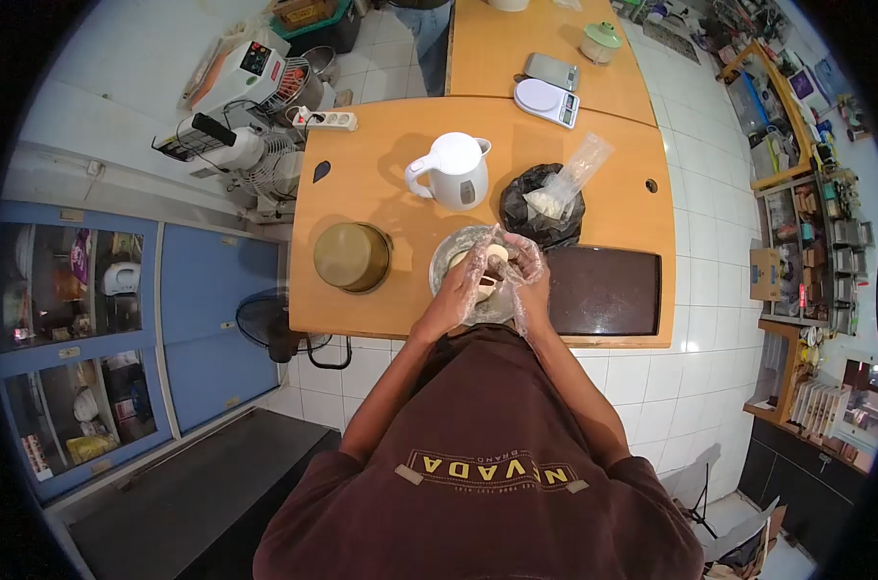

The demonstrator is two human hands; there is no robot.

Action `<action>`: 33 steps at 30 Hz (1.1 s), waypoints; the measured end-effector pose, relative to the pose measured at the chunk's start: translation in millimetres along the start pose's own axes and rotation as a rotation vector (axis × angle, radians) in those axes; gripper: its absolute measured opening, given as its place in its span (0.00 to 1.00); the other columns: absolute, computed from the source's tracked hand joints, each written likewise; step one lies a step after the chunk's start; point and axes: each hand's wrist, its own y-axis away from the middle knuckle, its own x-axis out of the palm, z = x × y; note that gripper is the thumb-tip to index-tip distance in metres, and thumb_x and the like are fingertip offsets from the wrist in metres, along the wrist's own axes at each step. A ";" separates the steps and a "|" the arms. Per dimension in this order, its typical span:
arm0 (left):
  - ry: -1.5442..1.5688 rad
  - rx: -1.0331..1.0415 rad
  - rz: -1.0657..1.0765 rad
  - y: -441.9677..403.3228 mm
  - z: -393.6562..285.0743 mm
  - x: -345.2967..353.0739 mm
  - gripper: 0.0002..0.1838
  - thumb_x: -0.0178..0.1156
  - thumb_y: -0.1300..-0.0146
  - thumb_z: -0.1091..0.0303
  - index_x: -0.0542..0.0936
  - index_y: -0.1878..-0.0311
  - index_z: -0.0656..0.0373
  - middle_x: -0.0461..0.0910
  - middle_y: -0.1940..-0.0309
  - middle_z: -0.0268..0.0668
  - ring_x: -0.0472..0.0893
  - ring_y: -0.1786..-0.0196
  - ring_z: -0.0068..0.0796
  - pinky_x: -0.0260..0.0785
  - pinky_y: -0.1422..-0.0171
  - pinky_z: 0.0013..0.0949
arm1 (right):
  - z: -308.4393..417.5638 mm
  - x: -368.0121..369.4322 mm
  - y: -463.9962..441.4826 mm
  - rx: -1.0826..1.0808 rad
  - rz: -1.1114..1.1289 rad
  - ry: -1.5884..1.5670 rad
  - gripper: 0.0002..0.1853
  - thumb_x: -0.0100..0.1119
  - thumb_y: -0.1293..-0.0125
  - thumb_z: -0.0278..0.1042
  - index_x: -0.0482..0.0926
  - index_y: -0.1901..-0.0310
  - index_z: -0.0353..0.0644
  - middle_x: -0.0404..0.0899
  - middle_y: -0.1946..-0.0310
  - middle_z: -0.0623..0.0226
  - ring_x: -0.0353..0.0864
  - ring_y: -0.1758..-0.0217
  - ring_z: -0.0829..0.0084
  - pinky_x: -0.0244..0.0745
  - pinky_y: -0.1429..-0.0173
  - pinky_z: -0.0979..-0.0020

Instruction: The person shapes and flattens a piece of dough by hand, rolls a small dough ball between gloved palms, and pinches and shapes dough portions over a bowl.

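My left hand [461,282] and my right hand [529,278], both in clear plastic gloves, meet over a metal bowl [441,249] near the table's front edge. Their fingers are closed around a small pale piece of dough [497,253]. More pale dough [485,288] shows below, between the hands, partly hidden by them. A brown patch lies beside it, but I cannot make out what it is.
A white electric kettle [458,172] stands just beyond the bowl. Right of it is a black plastic bag [545,217] with a clear bag on top. A brownish round container [350,257] is left, a dark tray [605,292] right. Kitchen scales [547,102] lie farther back.
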 end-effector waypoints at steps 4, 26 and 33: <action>0.499 -0.176 0.028 3.7 -6.8 6.3 0.35 0.47 0.16 0.46 0.61 0.18 0.62 0.74 0.30 0.48 0.82 0.39 0.37 0.73 0.31 0.39 | 17.4 6.1 1.1 0.050 -0.066 -0.061 0.23 0.68 0.29 0.23 0.75 0.34 0.39 0.85 0.48 0.66 0.84 0.47 0.77 0.81 0.44 0.72; 0.617 -0.277 -0.053 23.2 -12.2 9.4 0.39 0.43 0.17 0.40 0.61 0.20 0.65 0.71 0.27 0.49 0.77 0.30 0.44 0.68 0.23 0.46 | -5.1 1.8 3.7 0.019 -0.067 -0.076 0.22 0.68 0.30 0.21 0.77 0.36 0.38 0.85 0.47 0.64 0.83 0.45 0.76 0.79 0.43 0.74; 0.404 -0.217 -0.059 32.9 -2.1 16.3 0.41 0.42 0.17 0.39 0.53 0.15 0.62 0.58 0.19 0.48 0.65 0.20 0.43 0.63 0.19 0.47 | -12.1 3.5 10.7 0.034 -0.069 -0.023 0.22 0.68 0.31 0.20 0.78 0.36 0.38 0.84 0.47 0.67 0.82 0.46 0.78 0.77 0.42 0.75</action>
